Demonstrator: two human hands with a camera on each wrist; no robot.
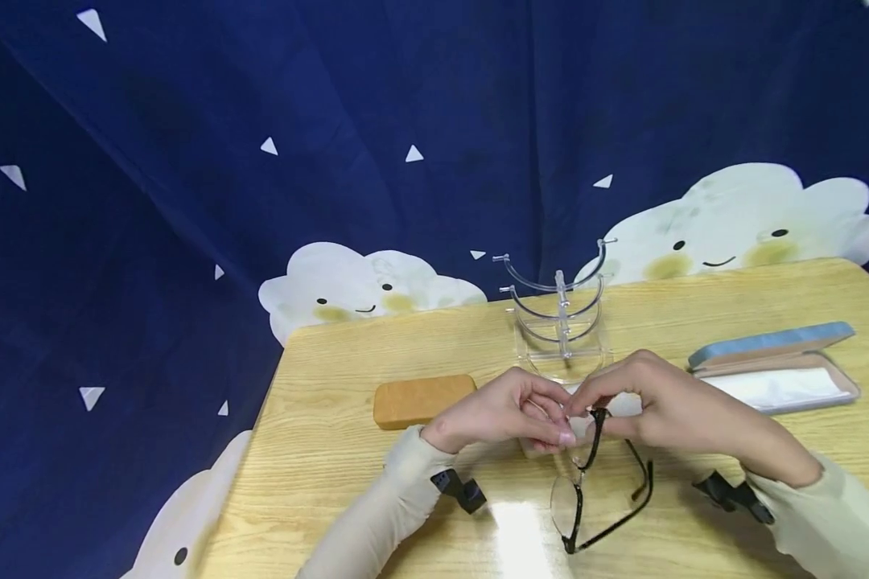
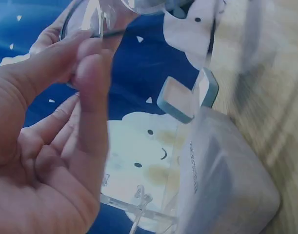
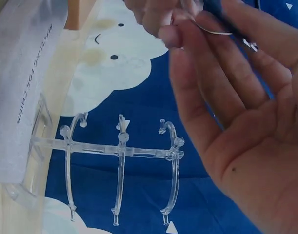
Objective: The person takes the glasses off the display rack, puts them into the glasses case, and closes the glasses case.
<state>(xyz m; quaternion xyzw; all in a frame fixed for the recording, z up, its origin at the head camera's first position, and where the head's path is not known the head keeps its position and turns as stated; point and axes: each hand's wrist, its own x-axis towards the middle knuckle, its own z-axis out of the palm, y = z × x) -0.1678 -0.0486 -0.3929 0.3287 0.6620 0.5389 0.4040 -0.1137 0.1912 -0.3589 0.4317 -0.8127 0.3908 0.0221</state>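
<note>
A pair of eyeglasses (image 1: 578, 512) with a black frame and clear lenses hangs at a slant between the two hands, its temples toward the person. With thumb and fingers, the right hand (image 1: 659, 406) grips the upper end of the frame. My left hand (image 1: 503, 414) pinches the same end near the lens, its thumb and index fingertip meeting there. In the left wrist view, a round lens (image 2: 80, 22) shows beyond the fingertips. A thin metal rim (image 3: 217, 32) passes between the hands in the right wrist view. Fingers hide part of the upper lens.
Behind the hands stands a clear tiered display stand (image 1: 562, 314). A pale grey box with printed lettering (image 3: 22, 87) sits close by, mostly hidden in the head view. To the left lies an orange-brown case (image 1: 420, 400); rightward, an open blue glasses case (image 1: 775, 346) holds something white.
</note>
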